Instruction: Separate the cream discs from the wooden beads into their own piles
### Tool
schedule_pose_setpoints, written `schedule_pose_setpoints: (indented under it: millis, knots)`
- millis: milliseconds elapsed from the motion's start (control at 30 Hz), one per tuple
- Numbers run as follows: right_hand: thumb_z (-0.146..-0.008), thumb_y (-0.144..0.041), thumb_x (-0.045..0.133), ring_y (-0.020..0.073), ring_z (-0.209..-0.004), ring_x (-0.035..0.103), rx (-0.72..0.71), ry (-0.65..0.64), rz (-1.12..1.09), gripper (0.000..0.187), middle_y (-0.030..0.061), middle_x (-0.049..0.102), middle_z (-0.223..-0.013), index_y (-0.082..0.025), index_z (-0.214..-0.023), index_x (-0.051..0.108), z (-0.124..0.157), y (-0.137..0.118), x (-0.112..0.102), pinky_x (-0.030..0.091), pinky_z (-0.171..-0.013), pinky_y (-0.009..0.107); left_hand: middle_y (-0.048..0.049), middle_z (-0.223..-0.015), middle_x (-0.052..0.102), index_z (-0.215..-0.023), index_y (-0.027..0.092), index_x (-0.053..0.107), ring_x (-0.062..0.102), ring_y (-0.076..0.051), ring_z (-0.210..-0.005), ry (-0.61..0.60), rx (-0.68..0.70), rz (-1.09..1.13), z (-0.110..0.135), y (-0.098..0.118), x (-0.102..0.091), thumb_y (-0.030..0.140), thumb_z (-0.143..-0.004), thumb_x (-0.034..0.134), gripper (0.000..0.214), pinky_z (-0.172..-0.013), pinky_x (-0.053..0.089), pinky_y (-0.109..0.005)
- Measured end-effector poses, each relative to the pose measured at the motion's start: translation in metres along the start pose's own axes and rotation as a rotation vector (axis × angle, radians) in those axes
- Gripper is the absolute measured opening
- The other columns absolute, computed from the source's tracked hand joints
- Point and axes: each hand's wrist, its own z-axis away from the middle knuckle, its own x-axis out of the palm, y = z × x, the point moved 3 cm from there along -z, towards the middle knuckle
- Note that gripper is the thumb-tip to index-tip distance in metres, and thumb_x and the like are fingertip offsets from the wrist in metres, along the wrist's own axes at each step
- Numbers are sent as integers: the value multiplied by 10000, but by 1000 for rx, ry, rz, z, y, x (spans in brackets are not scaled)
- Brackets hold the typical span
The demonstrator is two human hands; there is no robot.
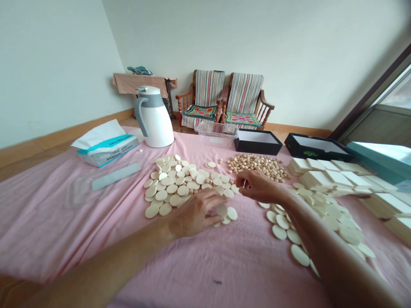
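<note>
The left hand (195, 213) lies half open over pale round discs (170, 184), its grip loose, fingertips on or just beside one disc, with no clear hold. The right hand (258, 186) curls with fingertips drawn together, just above the discs' edge; its fingers hide whatever may be inside, so I cannot tell if that grip has hold of anything. A heap of small tan rounds (257, 166) sits just beyond it, and more discs (317, 218) spread under the right forearm, partly hidden. Stacked pale blocks (330, 179) run off the right edge, cut off. A tissue packet (105, 145) carries small print too blurred to read, and a black box (316, 146) shows a green mark that is hard to make out, all on a pink cloth (80, 226)
</note>
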Motion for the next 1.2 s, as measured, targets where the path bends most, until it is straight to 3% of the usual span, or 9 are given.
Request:
schedule_pose_setpoints:
  millis: [167,333,500,600,667,733,867,1033,1200]
  knots:
    - [-686,-113,528,122,-629,534,104,164,-26,110,8,614,-693,-161,-756,598,-7,16,-5,363,-576,222,-102,-1156,623,-1226,178,569,536,-221,-1121,-112,94,-28,0,13,18,379,-909,523,378,-1012,385,-395]
    - [-657,-99,530,123,-654,547,163,176,87,124,10,629,-705,-162,-737,601,-30,38,-13,359,-578,214,-119,-1155,613,-1253,162,532,536,-208,-1097,-159,166,-64,2,24,32,250,-948,439,331,-998,390,-385]
    - [-660,-109,536,157,-701,567,305,239,202,192,59,653,-773,-143,-810,650,-53,64,-18,350,-593,235,-131,-1202,602,-1275,174,506,534,-228,-1140,-174,206,-31,4,32,39,247,-951,415,345,-992,402,-396]
    - [-694,-129,528,180,-777,588,309,271,217,244,96,662,-863,-124,-896,665,-55,64,-17,367,-630,239,-142,-1276,570,-1318,159,470,504,-221,-1210,-191,262,17,5,35,38,221,-949,398,381,-1022,400,-390]
    - [-708,-134,528,168,-764,597,265,246,200,217,75,670,-829,-135,-865,679,-51,55,-11,379,-633,227,-137,-1323,543,-1331,157,460,479,-209,-1246,-167,266,49,4,34,33,209,-944,406,394,-1045,394,-380]
    - [-714,-122,527,146,-728,604,177,172,137,199,38,678,-770,-153,-819,693,-46,41,-2,392,-636,209,-116,-1315,556,-1320,171,476,484,-195,-1239,-91,219,76,3,30,26,218,-940,429,386,-1049,399,-367]
    - [-719,-124,540,147,-739,611,34,98,59,186,44,694,-790,-153,-812,700,-38,17,18,408,-666,210,-95,-1196,628,-1238,193,552,555,-190,-1134,196,33,86,0,13,9,203,-924,463,327,-986,454,-354]
    - [-737,-142,529,148,-717,594,69,89,125,163,51,683,-784,-163,-800,678,-38,11,29,378,-641,220,-82,-1047,677,-1076,178,627,617,-188,-996,488,-149,60,3,-12,-9,208,-907,481,224,-881,502,-326]
    - [-724,-134,525,135,-694,562,106,152,125,141,34,651,-757,-163,-792,644,-40,20,23,353,-608,208,-68,-985,685,-993,175,625,632,-183,-939,623,-232,49,5,-25,-19,215,-895,490,171,-862,501,-322]
